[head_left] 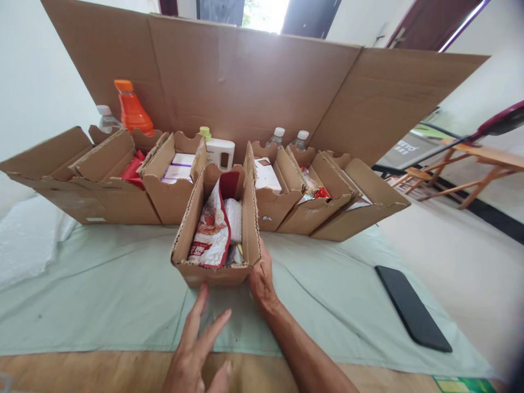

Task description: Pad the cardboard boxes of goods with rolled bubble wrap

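A narrow open cardboard box (216,274) sits forward of the row of boxes. Inside it stand a white and red food pouch (210,226) and a bubble-wrapped item (233,220); a smaller packet at its front right is only partly visible. My right hand (262,275) grips the box at its right side near the front corner, its fingers partly hidden by the cardboard. My left hand (200,341) is open in front of the box, fingers spread, with the index fingertip close to the front wall; whether it touches cannot be told.
Several similar cardboard boxes (118,204) line the back, holding packets and cartons. Behind them are an orange bottle (134,112), a white jug (216,150), clear bottles and a tall cardboard panel (254,82). Bubble wrap (30,240) lies left, a black phone (412,307) right, on green cloth (123,295).
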Demonstrator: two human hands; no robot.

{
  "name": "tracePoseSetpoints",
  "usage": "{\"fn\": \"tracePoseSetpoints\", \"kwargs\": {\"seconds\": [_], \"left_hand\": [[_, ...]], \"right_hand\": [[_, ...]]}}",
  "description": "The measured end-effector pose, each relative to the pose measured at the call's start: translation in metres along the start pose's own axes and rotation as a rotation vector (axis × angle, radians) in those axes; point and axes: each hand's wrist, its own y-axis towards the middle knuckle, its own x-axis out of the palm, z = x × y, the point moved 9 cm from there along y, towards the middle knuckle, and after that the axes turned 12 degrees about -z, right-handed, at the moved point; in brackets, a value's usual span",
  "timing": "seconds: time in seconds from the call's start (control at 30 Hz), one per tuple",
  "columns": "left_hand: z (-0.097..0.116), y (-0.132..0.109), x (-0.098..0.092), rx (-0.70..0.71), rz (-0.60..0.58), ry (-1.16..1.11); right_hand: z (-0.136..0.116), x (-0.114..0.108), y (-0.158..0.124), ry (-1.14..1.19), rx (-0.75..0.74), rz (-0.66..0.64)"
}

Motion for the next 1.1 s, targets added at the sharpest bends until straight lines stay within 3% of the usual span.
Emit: {"fn": "tracePoseSetpoints", "kwargs": {"seconds": [0.17,0.33,0.43,0.53,0.67,0.77,0.87,0.97,1.1], "left_hand": [[-0.003,0.064,-0.006,-0.095,-0.151,-0.083],[-0.019,0.137,-0.014,-0.138,-0.182,-0.137],[-0.027,0.151,-0.013,-0.171,-0.202,-0.140],[-0.028,0.129,-0.009,-0.191,-0.240,-0.137],[-0.030,0.072,-0.018,-0.197,-0.214,-0.110],[-0.033,0.038,-0.045,-0.127,-0.050,0.035],[-0.033,0.016,-0.076,-0.017,0.151,0.251],[-0.037,0.005,-0.089,0.039,0.240,0.354],[-0.044,-0.002,-0.092,0.067,0.307,0.354]], "right_hand": [[0.026,-0.009,0.003,0.106,0.086,0.104],[0.031,-0.008,0.001,0.144,0.122,0.119],[0.029,-0.006,0.000,0.136,0.118,0.115],[0.024,-0.006,0.000,0.106,0.102,0.109],[0.005,-0.005,-0.003,0.026,0.033,0.061],[-0.019,-0.003,-0.006,-0.036,-0.056,0.010],[-0.064,0.005,0.002,-0.143,-0.204,-0.066],[-0.120,0.033,0.031,-0.360,-0.325,-0.212],[-0.166,0.087,0.093,-0.717,-0.215,-0.390]]}}
